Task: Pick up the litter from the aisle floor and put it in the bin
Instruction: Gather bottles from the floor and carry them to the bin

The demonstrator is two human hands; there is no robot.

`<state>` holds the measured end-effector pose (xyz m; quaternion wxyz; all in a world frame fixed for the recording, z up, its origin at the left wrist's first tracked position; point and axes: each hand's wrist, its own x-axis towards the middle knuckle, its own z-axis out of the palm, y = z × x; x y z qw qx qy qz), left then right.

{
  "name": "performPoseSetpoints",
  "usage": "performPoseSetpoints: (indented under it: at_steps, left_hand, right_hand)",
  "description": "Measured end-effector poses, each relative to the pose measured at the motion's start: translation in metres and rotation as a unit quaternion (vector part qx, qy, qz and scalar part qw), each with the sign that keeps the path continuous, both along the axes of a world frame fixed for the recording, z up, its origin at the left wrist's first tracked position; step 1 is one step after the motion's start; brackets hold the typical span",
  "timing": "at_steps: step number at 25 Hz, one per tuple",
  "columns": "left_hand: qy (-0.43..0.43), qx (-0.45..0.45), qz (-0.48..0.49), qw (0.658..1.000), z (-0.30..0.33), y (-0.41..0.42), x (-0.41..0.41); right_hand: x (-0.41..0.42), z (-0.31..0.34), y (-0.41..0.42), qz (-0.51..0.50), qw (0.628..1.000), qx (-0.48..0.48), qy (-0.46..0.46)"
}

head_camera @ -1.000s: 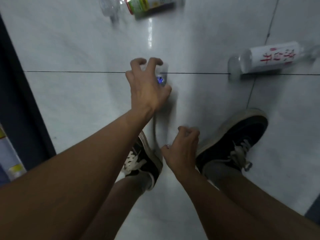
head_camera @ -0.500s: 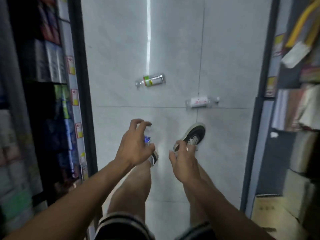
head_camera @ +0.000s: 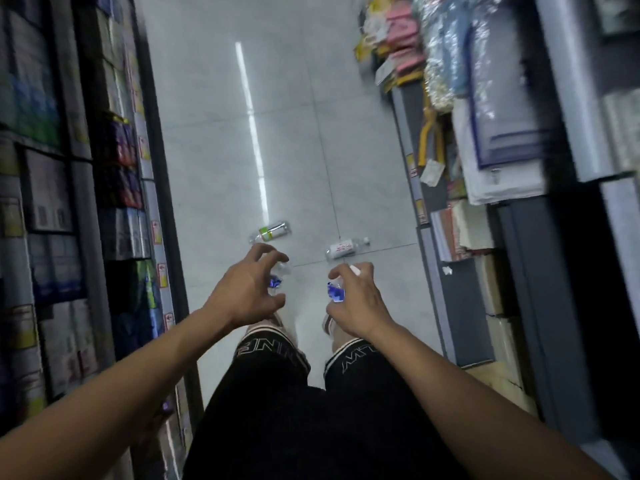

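Note:
My left hand (head_camera: 247,292) grips a crumpled clear plastic bottle with a blue label (head_camera: 278,277), held above my left knee. A similar crushed blue-labelled bottle (head_camera: 335,291) sits in my right hand (head_camera: 356,299), its white cap poking past the fingers. On the grey tiled floor ahead lies a clear bottle with a green label (head_camera: 272,231). To its right lies a bottle with a white and red label (head_camera: 344,248). No bin is in view.
Dark shelves with boxed goods (head_camera: 76,202) line the left side of the narrow aisle. Shelves with bagged and stacked goods (head_camera: 478,161) line the right. Cardboard boxes (head_camera: 498,372) sit low on the right. My legs in black shorts (head_camera: 311,410) fill the lower middle.
I have risen from a crouch, so the view widened from the floor to the whole aisle. Both hands lifted away from the floor, each holding a crushed bottle.

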<state>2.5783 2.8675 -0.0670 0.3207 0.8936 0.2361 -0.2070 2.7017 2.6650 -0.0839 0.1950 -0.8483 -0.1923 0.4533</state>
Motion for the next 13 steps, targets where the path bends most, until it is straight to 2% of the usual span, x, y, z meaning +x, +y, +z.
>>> performPoseSetpoints:
  at_steps: [6, 9, 13]
  left_hand:
    - [-0.056, -0.027, -0.060, 0.996, 0.041, -0.004, 0.013]
    - [-0.062, -0.046, -0.149, 0.986, 0.049, 0.006, 0.019]
    - [-0.077, -0.053, -0.281, 0.955, 0.053, 0.014, 0.028]
  right_hand:
    - [-0.012, 0.042, -0.030, -0.130, 0.986, 0.062, -0.084]
    - [-0.042, 0.054, -0.042, -0.230, 0.967, 0.057, -0.098]
    - [-0.106, 0.071, -0.057, -0.348, 0.931, 0.028, -0.107]
